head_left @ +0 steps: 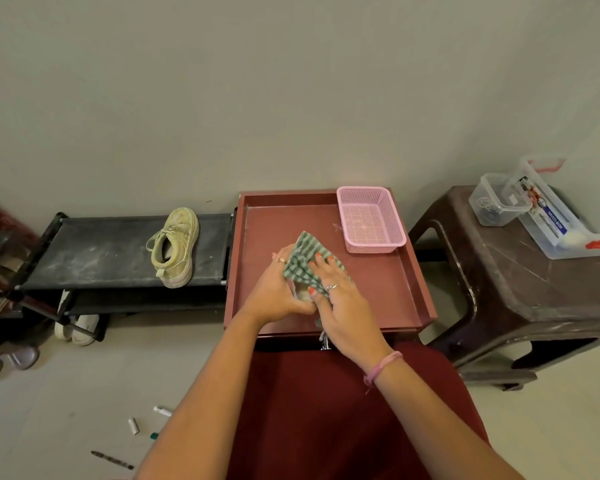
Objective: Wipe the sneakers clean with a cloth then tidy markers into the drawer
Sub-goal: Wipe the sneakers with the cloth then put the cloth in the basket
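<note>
The left hand curls its fingers around a mostly hidden sneaker over the red-brown tray top. The right hand presses spread fingers flat on the green checked cloth. Rub firmly with short strokes, turning the shoe. The markers lie on the floor.

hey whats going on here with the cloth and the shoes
A person is working a green checked cloth over a sneaker held above the red-brown tray top. The left hand grips the sneaker, mostly hidden, while the right hand presses the cloth on it. The other sneaker lies on the black shoe rack. Markers are scattered on the floor.
</note>
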Tool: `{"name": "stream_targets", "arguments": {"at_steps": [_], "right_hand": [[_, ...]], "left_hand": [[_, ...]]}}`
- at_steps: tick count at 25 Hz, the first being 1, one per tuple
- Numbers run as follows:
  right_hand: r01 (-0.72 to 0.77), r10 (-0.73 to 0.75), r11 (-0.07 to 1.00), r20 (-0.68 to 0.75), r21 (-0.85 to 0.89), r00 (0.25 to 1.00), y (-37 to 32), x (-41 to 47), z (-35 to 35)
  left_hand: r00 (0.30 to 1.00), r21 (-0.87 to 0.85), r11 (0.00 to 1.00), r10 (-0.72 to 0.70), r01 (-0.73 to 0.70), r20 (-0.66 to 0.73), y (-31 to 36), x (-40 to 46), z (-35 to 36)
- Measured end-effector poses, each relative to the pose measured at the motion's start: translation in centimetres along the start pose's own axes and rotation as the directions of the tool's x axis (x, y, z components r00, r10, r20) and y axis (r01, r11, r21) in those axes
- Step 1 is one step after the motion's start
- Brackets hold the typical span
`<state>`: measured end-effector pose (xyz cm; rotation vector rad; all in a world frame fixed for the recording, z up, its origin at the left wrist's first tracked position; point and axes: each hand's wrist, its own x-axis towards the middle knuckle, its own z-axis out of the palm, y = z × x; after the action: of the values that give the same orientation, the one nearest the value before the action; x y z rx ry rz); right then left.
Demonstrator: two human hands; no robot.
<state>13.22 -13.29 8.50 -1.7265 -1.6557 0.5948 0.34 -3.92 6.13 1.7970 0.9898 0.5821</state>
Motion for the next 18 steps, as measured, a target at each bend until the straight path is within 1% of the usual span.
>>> {"name": "stream_targets", "arguments": {"at_steps": [2, 4, 7, 8, 10, 13, 15, 18], "right_hand": [[0.074, -0.074, 0.996, 0.004, -0.054, 0.997, 0.5, -0.9, 0.2], [0.114, -0.115, 0.987, -0.002, -0.110, 0.993, 1.0, -1.3, 0.5], [0.086, -0.089, 0.984, -0.008, -0.155, 0.996, 0.8, -0.5, 0.9], [0.050, -0.053, 0.987, -0.015, -0.151, 0.998, 0.7, 0.1, 1.0], [-0.030, 0.026, 0.992, -0.032, -0.126, 0.999, 0.4, 1.3, 0.9], [-0.092, 0.092, 0.996, -0.031, -0.009, 0.995, 0.7, 3.1, 0.3], [-0.076, 0.075, 0.995, 0.011, 0.064, 0.997, 1.3, 3.3, -0.2], [0.055, -0.059, 0.997, 0.085, 0.051, 0.995, 2.3, 1.5, -0.9]], "left_hand": [[1.000, 0.009, 1.000, 0.024, -0.024, 0.017, -0.2, 0.1, -0.3], [0.999, 0.029, 0.999, 0.043, -0.044, 0.017, -0.1, 0.0, -0.3], [1.000, -0.010, 1.000, 0.014, -0.013, 0.006, 0.4, 0.3, -0.2], [1.000, -0.018, 1.000, 0.008, -0.008, 0.011, 0.7, 0.3, -0.2], [1.000, 0.035, 0.999, 0.015, -0.016, 0.018, 1.0, 0.4, 0.1], [1.000, 0.010, 1.000, 0.011, -0.011, 0.003, 1.2, 0.3, 0.4], [1.000, -0.019, 1.000, 0.003, -0.004, -0.004, 1.1, 0.0, 0.6], [1.000, 0.012, 1.000, 0.011, -0.011, 0.001, 0.6, -0.2, 0.7]]}}
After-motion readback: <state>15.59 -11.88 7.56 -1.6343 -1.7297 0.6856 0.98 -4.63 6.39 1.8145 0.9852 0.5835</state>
